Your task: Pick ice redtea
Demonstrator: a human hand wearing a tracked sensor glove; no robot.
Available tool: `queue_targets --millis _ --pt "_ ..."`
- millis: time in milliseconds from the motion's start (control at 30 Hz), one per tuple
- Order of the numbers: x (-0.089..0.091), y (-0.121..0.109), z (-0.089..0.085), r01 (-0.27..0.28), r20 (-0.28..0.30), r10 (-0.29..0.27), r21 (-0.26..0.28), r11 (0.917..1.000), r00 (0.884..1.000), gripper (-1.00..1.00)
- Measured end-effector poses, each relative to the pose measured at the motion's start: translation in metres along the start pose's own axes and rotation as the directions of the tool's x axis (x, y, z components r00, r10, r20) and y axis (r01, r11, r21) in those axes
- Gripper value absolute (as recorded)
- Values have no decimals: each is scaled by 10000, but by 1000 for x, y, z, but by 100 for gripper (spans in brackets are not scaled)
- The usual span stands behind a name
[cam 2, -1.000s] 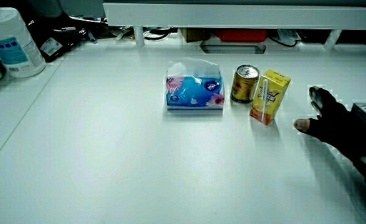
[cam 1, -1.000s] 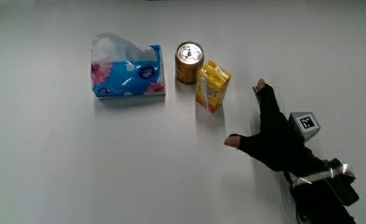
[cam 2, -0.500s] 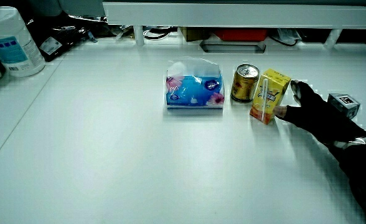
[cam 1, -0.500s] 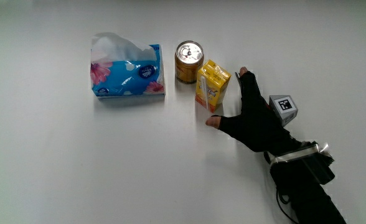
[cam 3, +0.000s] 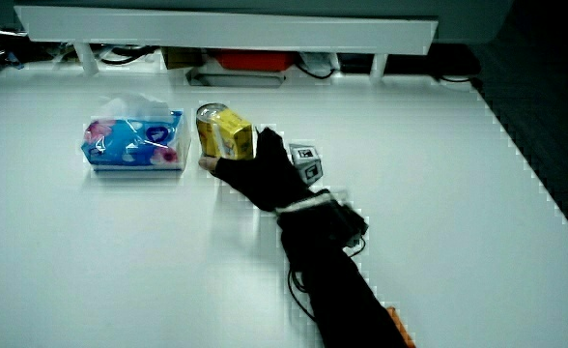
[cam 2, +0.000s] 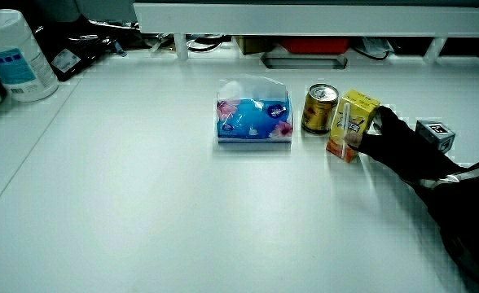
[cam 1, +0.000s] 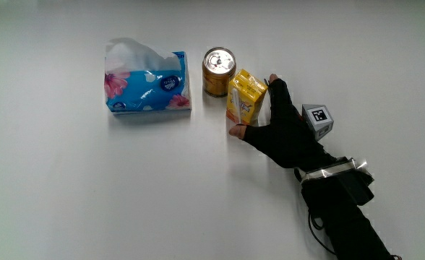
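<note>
The ice redtea is a yellow drink carton standing upright on the white table, beside a gold can. The gloved hand reaches it from the side away from the can. Its thumb presses the carton's nearer corner and its fingers curl round the farther edge. The carton still rests on the table. Both side views show the carton with the hand closed against it. The patterned cube rides on the back of the hand.
A blue flowered tissue box lies next to the can, on the side away from the carton. In a side view a white canister stands at the table's edge, and a low partition runs along the table.
The hand has slid across the table toward the carton and closed its thumb and fingers on it. The carton, can and tissue box have stayed in place.
</note>
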Motion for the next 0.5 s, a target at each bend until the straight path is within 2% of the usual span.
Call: queue_targets --millis 133,167,233,367,500 --pt "1 1 -2 85 -65 -84 64 9999 9999 0" --pt "0 1 -2 -87 -198 88 89 9999 9998 0" --pt "1 -1 -1 -63 -395 76 314 9995 9992 0" --pt "3 -3 0 -260 -740 331 946 9952 9967 11" --pt "3 -2 1 -416 -1012 531 1127 9928 9934 23"
